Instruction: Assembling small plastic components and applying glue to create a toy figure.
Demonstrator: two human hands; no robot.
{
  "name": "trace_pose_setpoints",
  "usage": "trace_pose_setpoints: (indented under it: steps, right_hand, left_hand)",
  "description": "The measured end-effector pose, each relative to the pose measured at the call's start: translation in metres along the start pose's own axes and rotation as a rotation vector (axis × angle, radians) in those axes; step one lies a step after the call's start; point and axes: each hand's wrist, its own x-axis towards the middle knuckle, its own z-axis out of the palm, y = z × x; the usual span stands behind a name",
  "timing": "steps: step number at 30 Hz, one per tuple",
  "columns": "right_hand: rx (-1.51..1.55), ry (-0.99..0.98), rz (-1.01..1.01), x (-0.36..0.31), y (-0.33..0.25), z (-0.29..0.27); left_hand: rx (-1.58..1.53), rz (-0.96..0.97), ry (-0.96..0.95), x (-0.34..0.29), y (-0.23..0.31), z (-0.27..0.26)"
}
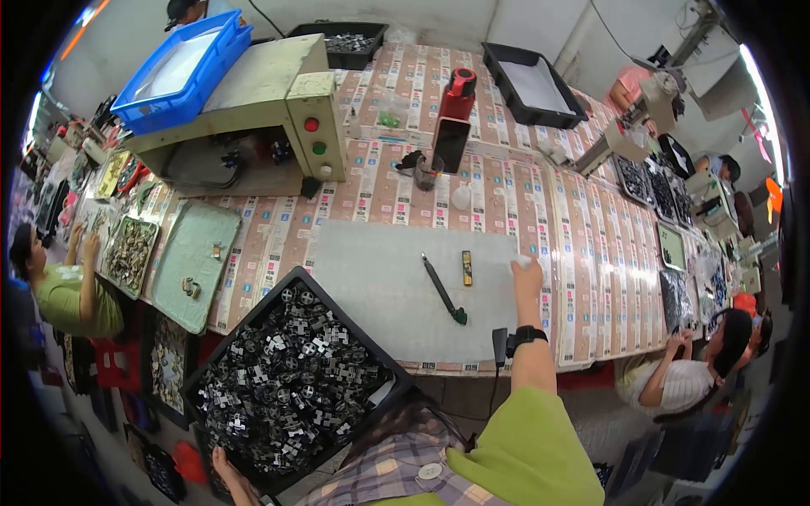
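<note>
A black tray [278, 476] heaped with small black-and-silver metal parts [295, 384] tilts at the front edge of the table, over my lap. My left hand [226, 472] is closed on its near left rim, with most of the fingers hidden. My right hand [527, 277] is at the right edge of a pale translucent sheet [363, 270], fingers bent together; what they pinch, if anything, is too small to make out. On the sheet lie a dark pen-like tool [440, 288] with a pale tip and a small yellow-and-black piece [467, 268].
Left stands a beige machine [316, 118] with red and green buttons and a blue crate [181, 80] on top. A pale green tray [198, 270] holds a few parts. A red bottle [458, 94], a phone [451, 145] and a black tray [527, 110] stand farther back. Other people sit on both sides.
</note>
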Motion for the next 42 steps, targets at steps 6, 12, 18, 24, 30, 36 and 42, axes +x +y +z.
trace_pose_setpoints:
  steps: [6,12,18,24,30,36,42]
  right_hand:
    - [-0.011,-0.021,-0.021,0.006,0.028,0.009]
    - [0.054,0.058,-0.02,-0.044,-0.045,-0.04]
    - [0.405,-1.038,-0.076,-0.197,-0.106,-0.016]
    - [0.255,-0.996,-0.267,-0.24,-0.144,-0.018]
    - [0.263,-0.824,-0.29,-0.252,-0.143,-0.02]
    - [0.27,-0.833,-0.198,-0.218,-0.154,-0.04]
    - [0.374,-0.607,-0.042,-0.181,-0.147,-0.038]
  left_hand:
    - [-0.043,-0.01,-0.061,0.004,-0.002,-0.006]
    - [-0.089,0.036,-0.053,0.011,-0.007,-0.005]
    - [-0.142,-0.006,-0.105,-0.009,0.012,0.017]
    - [-0.158,-0.009,-0.046,-0.006,0.004,0.016]
    - [-0.06,-0.008,0.082,-0.004,0.008,0.02]
    - [-0.03,0.035,-0.113,-0.012,0.087,0.087]
    - [0.003,0.074,-0.387,0.067,0.127,0.195]
